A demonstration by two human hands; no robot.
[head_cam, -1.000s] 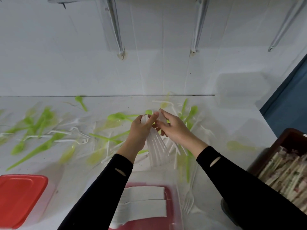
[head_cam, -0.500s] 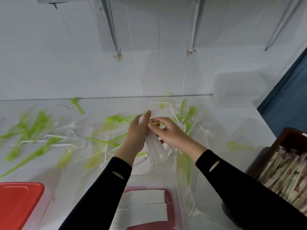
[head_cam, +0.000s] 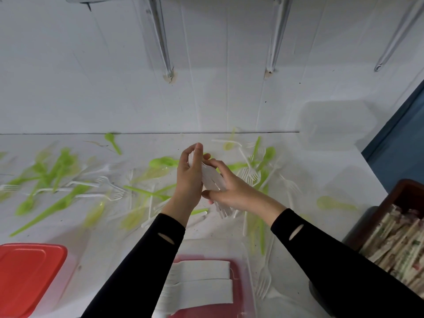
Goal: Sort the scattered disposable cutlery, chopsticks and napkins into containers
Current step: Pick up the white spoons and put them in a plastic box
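Nearest me, a clear container with a red base sits at the tabletop edge. It holds two white banded stacks; the view is soft here, so I take them for bundled cutlery but can't be sure. A red lid lies to its left. A brown box packed with wrapped chopsticks stands at the right.

Further out, both hands meet over the middle of the tabletop around a bundle of white cutlery. My left hand grips its upper end, fingers curled round it and thumb up top. My right hand was pinching near that same top end a second ago. It has since slid down, and its fingers now wrap the lower half with the thumb underneath. The handles fanned loosely before and now sit closer together, their ends poking out below the right palm.

Beyond and around the hands, green spoons and white forks lie scattered as before, up to the white wall.
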